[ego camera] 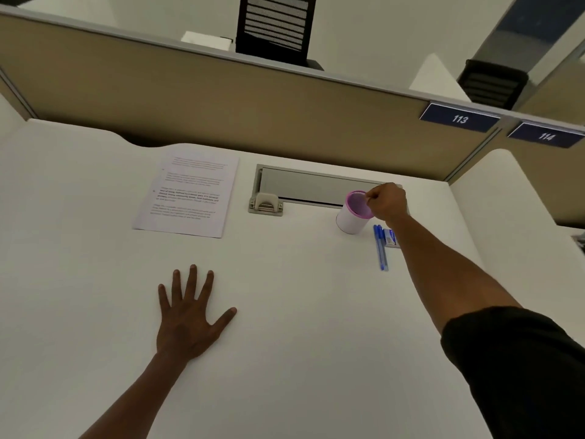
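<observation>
A white cup with a pink rim (349, 218) stands on the white desk (285, 343) at the back right. My right hand (387, 202) reaches out to it and pinches its rim on the right side. My left hand (190, 315) lies flat on the desk near the front, fingers spread, holding nothing. Two blue pens (380, 247) lie side by side just right of the cup, under my right forearm. A small white and blue item (391, 238) lies next to them, partly hidden by the arm.
A printed sheet of paper (186, 191) lies at the back left. A grey cable tray with a flap (310, 186) is set into the desk behind the cup. A tan partition (221, 106) with number plates 113 and 114 closes off the back.
</observation>
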Demonstrator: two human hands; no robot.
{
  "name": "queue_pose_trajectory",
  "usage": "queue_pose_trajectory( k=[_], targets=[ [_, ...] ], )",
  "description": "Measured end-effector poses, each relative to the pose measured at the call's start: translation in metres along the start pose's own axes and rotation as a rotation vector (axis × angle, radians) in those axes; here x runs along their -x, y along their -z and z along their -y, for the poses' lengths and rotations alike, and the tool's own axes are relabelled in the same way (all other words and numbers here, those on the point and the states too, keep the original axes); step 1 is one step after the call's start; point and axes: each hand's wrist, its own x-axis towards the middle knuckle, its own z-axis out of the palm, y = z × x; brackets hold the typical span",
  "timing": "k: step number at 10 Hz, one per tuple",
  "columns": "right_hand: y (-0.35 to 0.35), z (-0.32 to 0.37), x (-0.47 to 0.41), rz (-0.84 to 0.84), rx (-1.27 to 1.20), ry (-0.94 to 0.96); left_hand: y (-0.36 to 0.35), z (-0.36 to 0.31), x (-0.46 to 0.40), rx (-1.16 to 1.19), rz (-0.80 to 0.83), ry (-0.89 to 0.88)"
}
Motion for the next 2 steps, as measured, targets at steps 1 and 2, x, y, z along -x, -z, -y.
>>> queue_pose_trajectory(
  k=[1, 2],
  targets=[
    [0.0000, 0.0011, 0.0006, -0.013, 0.026, 0.049, 0.0025, -0.0008, -0.0006, -0.002, -0.004, -0.004],
    [-0.0029, 0.0012, -0.0020, -0.036, 0.007, 0.046, -0.0014, -0.0010, -0.0001, 0.000, -0.030, -0.008]
  ],
)
